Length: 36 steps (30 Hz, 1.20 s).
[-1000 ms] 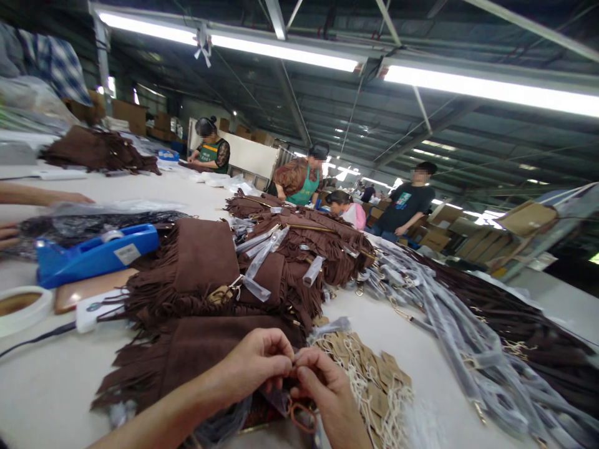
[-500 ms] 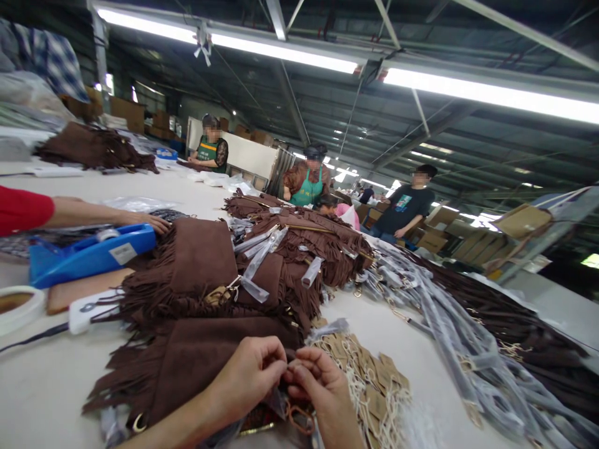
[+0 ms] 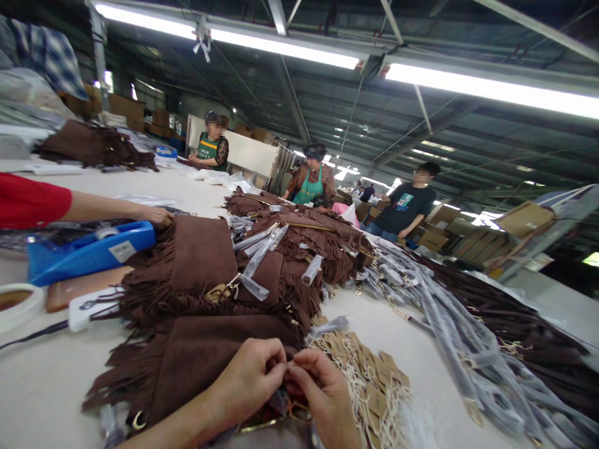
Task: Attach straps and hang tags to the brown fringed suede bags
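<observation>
A dark brown fringed bag (image 3: 201, 355) lies flat on the table in front of me. My left hand (image 3: 253, 377) is over its right part, thumb and forefinger pinched. My right hand (image 3: 322, 390) meets it there, also pinched. Whatever lies between the fingertips is too small to make out. Just below the fingers show a metal clasp (image 3: 299, 410), clear plastic wrap and a gold zip edge (image 3: 258, 426). Brown card tags (image 3: 377, 383) with white strings are heaped right beside my right hand.
Several more brown fringed bags (image 3: 203, 255) are piled ahead. Plastic-wrapped straps (image 3: 444, 324) spread over the right side. On the left are a blue tape dispenser (image 3: 88, 249), a tape roll (image 3: 19, 305) and a co-worker's red sleeve (image 3: 32, 202). Other people stand beyond the table.
My hands stay almost where they were, still pinched together. The co-worker's arm at the left has shifted, its hand now more closed at the piled bag's fringe.
</observation>
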Each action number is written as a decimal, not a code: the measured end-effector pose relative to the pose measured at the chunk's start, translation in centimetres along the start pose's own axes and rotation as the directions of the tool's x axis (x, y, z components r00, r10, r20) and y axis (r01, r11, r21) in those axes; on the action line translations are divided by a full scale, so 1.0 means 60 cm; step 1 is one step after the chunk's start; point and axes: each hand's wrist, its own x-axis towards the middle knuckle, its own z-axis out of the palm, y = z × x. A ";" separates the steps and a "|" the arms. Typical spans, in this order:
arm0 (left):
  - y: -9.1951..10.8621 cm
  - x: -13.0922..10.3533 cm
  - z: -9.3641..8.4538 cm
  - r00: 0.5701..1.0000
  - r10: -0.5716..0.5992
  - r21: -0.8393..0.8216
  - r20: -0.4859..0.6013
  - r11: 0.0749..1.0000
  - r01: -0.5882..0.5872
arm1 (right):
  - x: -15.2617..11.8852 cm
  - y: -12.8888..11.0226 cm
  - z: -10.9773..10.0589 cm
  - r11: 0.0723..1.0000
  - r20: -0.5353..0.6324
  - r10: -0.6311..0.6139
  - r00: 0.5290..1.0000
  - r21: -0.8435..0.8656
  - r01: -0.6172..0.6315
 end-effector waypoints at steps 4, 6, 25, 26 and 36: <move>-0.007 -0.003 0.006 0.999 0.037 0.081 -0.010 0.996 -0.036 | -0.002 -0.008 -0.001 0.892 0.040 -0.245 0.969 -0.382 0.241; -0.008 -0.006 0.007 0.998 0.063 0.137 -0.016 0.989 -0.060 | -0.005 -0.016 -0.001 0.769 0.101 -0.353 0.930 -0.535 0.350; 0.032 -0.032 -0.052 0.976 0.176 0.275 0.126 0.939 -0.205 | -0.015 -0.047 0.004 0.599 0.215 -0.339 0.916 -0.702 0.386; 0.035 -0.049 -0.067 0.975 0.164 0.350 0.150 0.914 -0.208 | -0.023 -0.043 0.000 0.529 0.262 -0.328 0.907 -0.745 0.407; -0.046 -0.194 -0.116 0.975 -0.194 0.830 -0.113 0.522 0.199 | -0.088 0.067 0.044 -0.065 0.537 -0.297 0.790 -0.837 0.544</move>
